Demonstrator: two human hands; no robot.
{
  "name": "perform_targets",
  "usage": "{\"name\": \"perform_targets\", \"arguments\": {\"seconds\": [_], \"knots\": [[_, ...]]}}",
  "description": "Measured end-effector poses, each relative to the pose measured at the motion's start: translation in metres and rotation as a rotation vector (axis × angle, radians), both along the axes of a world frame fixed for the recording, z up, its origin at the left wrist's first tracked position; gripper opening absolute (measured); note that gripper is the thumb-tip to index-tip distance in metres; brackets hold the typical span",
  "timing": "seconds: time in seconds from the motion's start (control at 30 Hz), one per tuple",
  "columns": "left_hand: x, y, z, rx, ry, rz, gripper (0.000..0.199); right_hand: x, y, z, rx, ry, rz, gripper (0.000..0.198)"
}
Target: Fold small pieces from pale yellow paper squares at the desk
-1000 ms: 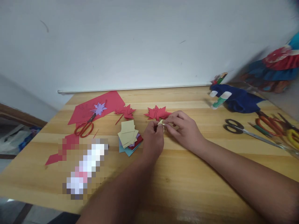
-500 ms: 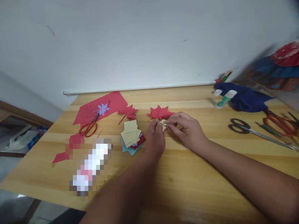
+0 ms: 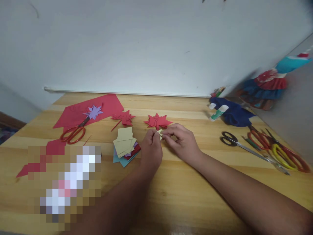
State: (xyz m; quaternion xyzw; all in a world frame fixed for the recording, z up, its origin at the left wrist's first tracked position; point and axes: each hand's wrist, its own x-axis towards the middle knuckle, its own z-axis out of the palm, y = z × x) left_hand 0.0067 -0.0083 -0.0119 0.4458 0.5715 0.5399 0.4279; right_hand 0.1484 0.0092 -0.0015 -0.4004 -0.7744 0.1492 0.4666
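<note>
A small piece of pale yellow paper point(image 3: 159, 133) sits pinched between my two hands above the table. My left hand point(image 3: 152, 148) grips it with thumb and fingers from the left. From the right, my right hand point(image 3: 182, 140) holds its edge between thumb and fingertips. Most of the paper is hidden by the fingers, so its folds are hard to make out. Just beyond my hands lies a red paper star cutout point(image 3: 157, 120). To the left of my left hand is a stack of paper squares point(image 3: 124, 143), yellow on top with red, purple and blue below.
Farther left lie red cutouts point(image 3: 124, 117), a purple paper star point(image 3: 94, 112), a red sheet point(image 3: 73, 114) and orange-handled scissors point(image 3: 75, 133). A pixelated object point(image 3: 73, 179) is at front left. Black-handled scissors point(image 3: 230, 138), more scissors point(image 3: 283, 156), a glue stick point(image 3: 219, 112) and blue cloth point(image 3: 232, 112) are right.
The camera view has turned rightward, so everything appears shifted left and more scissors show at the right. Both hands still hold the yellow paper, with the fingers slightly shifted.
</note>
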Motion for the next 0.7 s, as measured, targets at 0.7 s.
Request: {"name": "perform_targets", "arguments": {"seconds": [0.7], "knots": [[0.003,-0.0015,0.0068,-0.052,-0.078,-0.005,0.021,0.0033,0.001,0.002,-0.057,-0.045,-0.046,0.008]]}}
